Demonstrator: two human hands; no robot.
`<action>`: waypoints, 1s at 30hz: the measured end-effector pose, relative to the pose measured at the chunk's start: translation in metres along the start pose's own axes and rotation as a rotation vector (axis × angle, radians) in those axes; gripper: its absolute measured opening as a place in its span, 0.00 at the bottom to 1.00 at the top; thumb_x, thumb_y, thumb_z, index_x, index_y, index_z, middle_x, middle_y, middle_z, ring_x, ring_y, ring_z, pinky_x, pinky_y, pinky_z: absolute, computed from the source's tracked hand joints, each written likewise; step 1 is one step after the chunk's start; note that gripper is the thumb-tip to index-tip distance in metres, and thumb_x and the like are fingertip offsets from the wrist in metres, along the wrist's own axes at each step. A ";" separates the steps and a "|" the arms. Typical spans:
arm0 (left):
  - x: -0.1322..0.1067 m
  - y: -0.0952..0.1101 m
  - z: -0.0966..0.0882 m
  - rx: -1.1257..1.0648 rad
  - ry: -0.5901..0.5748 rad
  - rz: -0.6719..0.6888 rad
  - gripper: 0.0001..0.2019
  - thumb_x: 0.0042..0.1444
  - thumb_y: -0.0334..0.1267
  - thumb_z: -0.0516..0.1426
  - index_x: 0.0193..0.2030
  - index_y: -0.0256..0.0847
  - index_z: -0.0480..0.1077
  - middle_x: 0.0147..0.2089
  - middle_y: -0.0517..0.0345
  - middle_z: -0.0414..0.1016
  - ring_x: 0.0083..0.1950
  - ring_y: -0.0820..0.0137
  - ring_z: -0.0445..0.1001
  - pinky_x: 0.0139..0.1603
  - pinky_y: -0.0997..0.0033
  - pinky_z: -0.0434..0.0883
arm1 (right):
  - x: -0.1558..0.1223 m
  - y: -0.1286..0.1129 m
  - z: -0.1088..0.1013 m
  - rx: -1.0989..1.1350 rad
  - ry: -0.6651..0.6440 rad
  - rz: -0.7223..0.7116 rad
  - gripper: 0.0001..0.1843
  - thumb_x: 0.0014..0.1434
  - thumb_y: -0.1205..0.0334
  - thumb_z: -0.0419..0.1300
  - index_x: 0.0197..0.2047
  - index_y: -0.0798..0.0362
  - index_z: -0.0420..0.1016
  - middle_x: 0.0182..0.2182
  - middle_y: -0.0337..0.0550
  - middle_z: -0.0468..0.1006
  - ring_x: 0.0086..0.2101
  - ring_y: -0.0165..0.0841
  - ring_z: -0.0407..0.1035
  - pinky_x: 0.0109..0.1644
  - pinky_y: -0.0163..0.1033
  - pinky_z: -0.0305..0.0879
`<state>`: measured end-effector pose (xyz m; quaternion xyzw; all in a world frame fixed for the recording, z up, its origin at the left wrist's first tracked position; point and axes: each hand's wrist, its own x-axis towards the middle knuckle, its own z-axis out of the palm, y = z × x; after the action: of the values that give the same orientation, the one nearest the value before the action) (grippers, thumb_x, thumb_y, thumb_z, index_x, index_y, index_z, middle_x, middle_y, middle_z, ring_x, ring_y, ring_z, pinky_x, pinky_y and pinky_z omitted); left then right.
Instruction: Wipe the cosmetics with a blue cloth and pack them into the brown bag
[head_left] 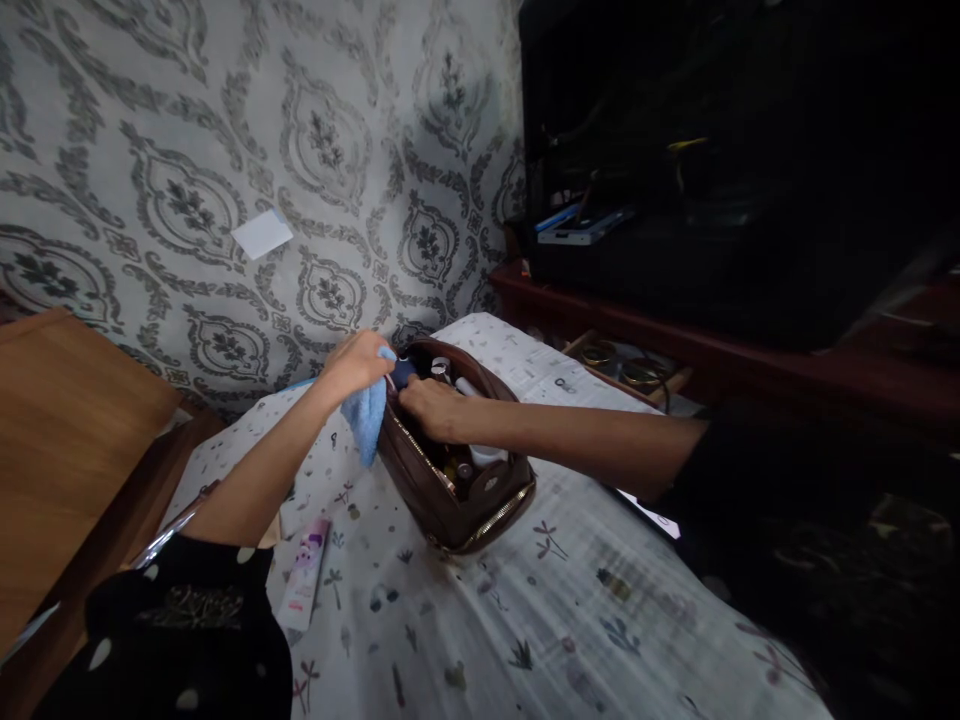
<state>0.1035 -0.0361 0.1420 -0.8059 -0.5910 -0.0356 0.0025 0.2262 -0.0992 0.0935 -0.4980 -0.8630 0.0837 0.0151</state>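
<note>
A brown zippered toiletry bag (420,490) lies unzipped on the patterned cloth, with bottles and tubes inside. My left hand (356,362) is closed on a light blue cloth (366,420) at the bag's far left rim, and the cloth hangs down outside. My right hand (436,408) reaches into the bag with its fingers curled; the fingertips are hidden. Right by those fingers is a dark blue item (403,373), its kind unclear. A white tube (471,388) and a silver-capped bottle (441,368) show beside the right hand.
A pink and white tube (306,575) lies on the patterned cloth (465,640) by my left forearm. To the left stands a wooden furniture panel (82,400). A dark red shelf (570,310) with a large black screen (720,130) borders the right. A wooden tray (679,382) sits beneath.
</note>
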 end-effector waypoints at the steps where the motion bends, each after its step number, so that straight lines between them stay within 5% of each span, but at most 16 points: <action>1: 0.001 -0.001 0.001 -0.023 -0.011 0.001 0.08 0.49 0.34 0.55 0.33 0.41 0.77 0.28 0.58 0.77 0.35 0.66 0.76 0.32 0.73 0.66 | 0.001 0.000 0.000 0.004 -0.002 0.003 0.18 0.62 0.78 0.55 0.53 0.64 0.76 0.54 0.61 0.76 0.51 0.43 0.75 0.51 0.38 0.72; 9: 0.007 -0.019 -0.002 -0.234 -0.200 0.194 0.09 0.49 0.40 0.55 0.25 0.38 0.73 0.24 0.58 0.75 0.28 0.67 0.73 0.28 0.73 0.66 | 0.004 0.000 0.001 0.033 0.029 0.055 0.20 0.59 0.81 0.55 0.52 0.63 0.76 0.57 0.64 0.73 0.52 0.45 0.75 0.52 0.40 0.73; 16: 0.006 -0.026 -0.015 -0.235 -0.383 0.383 0.20 0.43 0.50 0.62 0.41 0.40 0.75 0.39 0.58 0.79 0.43 0.63 0.76 0.42 0.71 0.70 | 0.012 0.008 0.006 0.121 0.047 0.073 0.21 0.57 0.79 0.60 0.55 0.63 0.75 0.49 0.63 0.79 0.53 0.47 0.75 0.53 0.40 0.72; 21: 0.001 -0.009 -0.006 0.195 -0.284 0.325 0.16 0.47 0.48 0.60 0.39 0.40 0.74 0.34 0.57 0.77 0.38 0.62 0.75 0.35 0.70 0.66 | 0.016 0.013 0.006 0.183 0.045 0.113 0.24 0.56 0.79 0.61 0.57 0.64 0.73 0.51 0.64 0.78 0.53 0.48 0.75 0.52 0.41 0.73; 30: 0.001 0.002 -0.002 0.377 -0.206 0.222 0.18 0.54 0.50 0.55 0.45 0.43 0.74 0.39 0.53 0.80 0.41 0.61 0.77 0.33 0.71 0.64 | 0.009 0.014 0.001 0.264 0.039 0.147 0.24 0.56 0.79 0.59 0.57 0.63 0.73 0.54 0.63 0.77 0.54 0.47 0.74 0.54 0.42 0.72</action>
<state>0.1054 -0.0359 0.1440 -0.8506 -0.4919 0.1586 0.0965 0.2335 -0.0845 0.0902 -0.5552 -0.8051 0.1878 0.0912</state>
